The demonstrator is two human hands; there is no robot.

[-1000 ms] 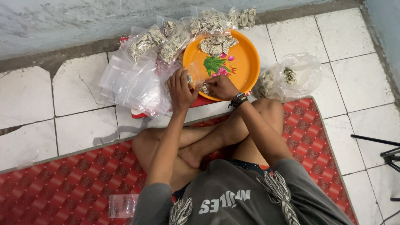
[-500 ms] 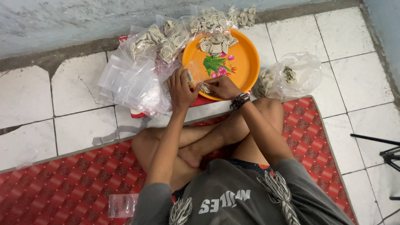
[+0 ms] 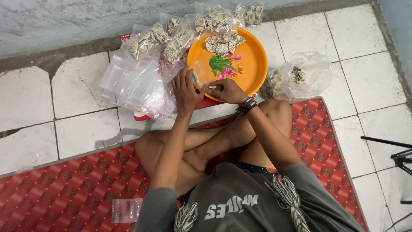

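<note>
Tiled floor, orange tray, clear packets

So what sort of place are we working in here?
Probably a home floor used for hand-packing snacks. The person sits cross-legged on a red patterned mat over cracked white floor tiles by a bare wall, with an orange tray of spiral snacks and small clear bags at the hands.

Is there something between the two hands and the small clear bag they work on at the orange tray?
Nothing visible. The left hand and right hand both already touch the small clear bag, at the near rim of the orange tray.
</note>
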